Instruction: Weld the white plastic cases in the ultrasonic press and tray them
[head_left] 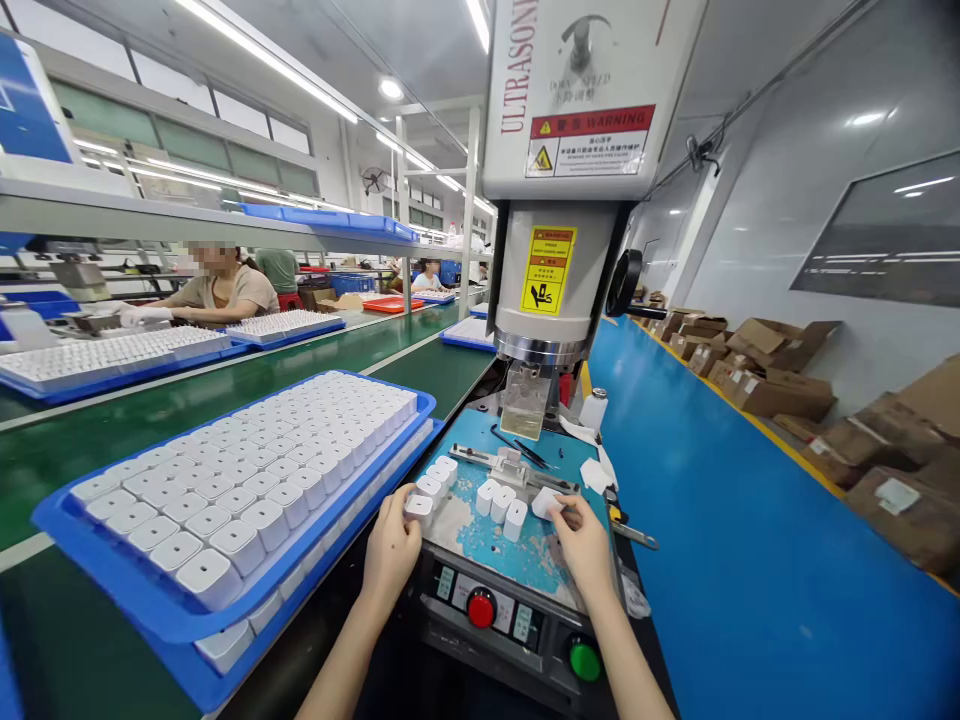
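Observation:
My left hand (393, 545) has its fingers closed around a white charger housing (418, 508) at the left edge of the machine's worn blue bed (480, 545). Behind that piece stand several more white housings (437, 478) in a row. My right hand (581, 545) grips another white charger housing (547, 502), tilted, between thumb and fingers. Three white housings (501, 503) stand between my hands. Just beyond them lies a metal fixture (511, 467), below the ultrasonic welder's horn (524, 402).
Stacked blue trays (262, 600) full of white housings stand at left. The bed's front panel carries a red button (481, 608) and a green button (585, 660). Tweezers (525, 448) and a white bottle (593, 410) lie farther back. A co-worker (225, 290) sits across the conveyor.

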